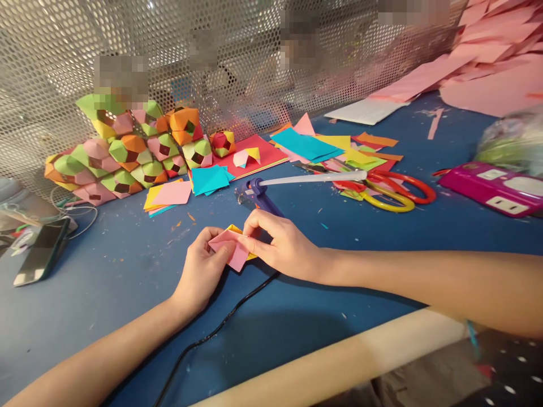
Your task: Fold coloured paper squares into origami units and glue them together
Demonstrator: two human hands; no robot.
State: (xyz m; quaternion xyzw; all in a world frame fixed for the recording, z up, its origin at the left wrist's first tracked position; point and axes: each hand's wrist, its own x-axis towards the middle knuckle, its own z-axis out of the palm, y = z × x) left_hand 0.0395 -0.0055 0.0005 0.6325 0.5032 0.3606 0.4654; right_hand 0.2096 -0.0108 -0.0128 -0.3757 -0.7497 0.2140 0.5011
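Note:
A folded piece of pink and yellow paper (238,261) is held up between both hands over the blue table. My left hand (203,265) is closed on its left side, thumb lying across the pink face. With thumb and fingertips together, my right hand (284,246) pinches the upper right edge of the same piece. Just beyond my right hand lies a blue glue gun (257,195) with a long white glue stick (314,179) coming out of it. Its black cord (220,328) runs under my hands toward the table's front.
Folded paper balls (127,152) are stacked at the back left by a perforated metal screen (250,51). Loose coloured sheets (305,144) and scissors (396,189) lie beyond my right hand. A phone (42,251) rests at left, a magenta power strip (487,189) at right.

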